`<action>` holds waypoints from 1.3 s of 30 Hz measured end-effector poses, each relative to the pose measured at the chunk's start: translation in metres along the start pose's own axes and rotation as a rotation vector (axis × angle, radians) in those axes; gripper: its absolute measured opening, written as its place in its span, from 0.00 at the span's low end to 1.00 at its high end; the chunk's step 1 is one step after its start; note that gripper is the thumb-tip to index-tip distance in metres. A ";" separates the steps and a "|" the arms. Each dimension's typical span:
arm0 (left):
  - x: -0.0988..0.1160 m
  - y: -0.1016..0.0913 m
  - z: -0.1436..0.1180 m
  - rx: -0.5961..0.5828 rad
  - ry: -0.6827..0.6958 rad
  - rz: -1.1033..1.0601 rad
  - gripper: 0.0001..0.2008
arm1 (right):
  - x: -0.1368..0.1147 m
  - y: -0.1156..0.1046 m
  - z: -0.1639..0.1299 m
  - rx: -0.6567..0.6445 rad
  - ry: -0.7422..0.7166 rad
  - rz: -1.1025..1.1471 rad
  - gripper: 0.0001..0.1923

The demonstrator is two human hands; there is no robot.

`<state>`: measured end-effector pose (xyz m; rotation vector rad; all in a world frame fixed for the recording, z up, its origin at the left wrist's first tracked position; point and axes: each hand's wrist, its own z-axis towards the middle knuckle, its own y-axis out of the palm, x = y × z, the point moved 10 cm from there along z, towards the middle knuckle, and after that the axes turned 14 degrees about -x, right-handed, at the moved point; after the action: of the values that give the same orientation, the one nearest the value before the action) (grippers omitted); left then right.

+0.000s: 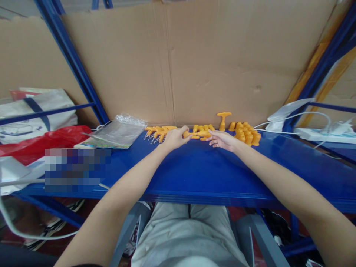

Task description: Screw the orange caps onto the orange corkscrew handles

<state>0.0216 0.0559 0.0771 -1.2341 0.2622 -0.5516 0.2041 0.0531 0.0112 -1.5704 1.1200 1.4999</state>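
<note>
My left hand is closed around the end of a small orange plastic piece just above the blue shelf top. Close by on the right, my right hand pinches an orange piece between thumb and forefinger, its other fingers loosely curled. Whether the two pieces are joined cannot be made out. Behind the hands lie several orange cylindrical pieces. Beside my left hand is a row of orange-handled corkscrews with bare metal spirals. An orange T-shaped corkscrew stands upright behind my right hand.
Several orange sleeves stand grouped at the right. A clear plastic bag and a red bag lie left. Cardboard walls the back between blue posts. A white power strip with cables lies at the right.
</note>
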 end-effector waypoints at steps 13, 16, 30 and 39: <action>-0.007 0.012 0.001 -0.111 0.002 -0.002 0.26 | -0.026 -0.046 -0.003 0.281 -0.275 -0.047 0.17; -0.019 0.014 0.004 -0.116 -0.032 0.017 0.23 | -0.041 -0.063 -0.009 0.397 -0.418 -0.189 0.20; -0.048 0.041 0.012 -0.255 -0.053 0.237 0.21 | -0.038 -0.049 -0.006 0.591 0.006 -1.716 0.18; -0.050 0.036 0.008 -0.273 -0.169 0.262 0.21 | -0.022 -0.076 0.003 0.541 0.113 -1.608 0.21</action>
<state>-0.0077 0.0971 0.0411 -1.4747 0.3586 -0.1869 0.2731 0.0885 0.0259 -1.4196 0.0219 0.0093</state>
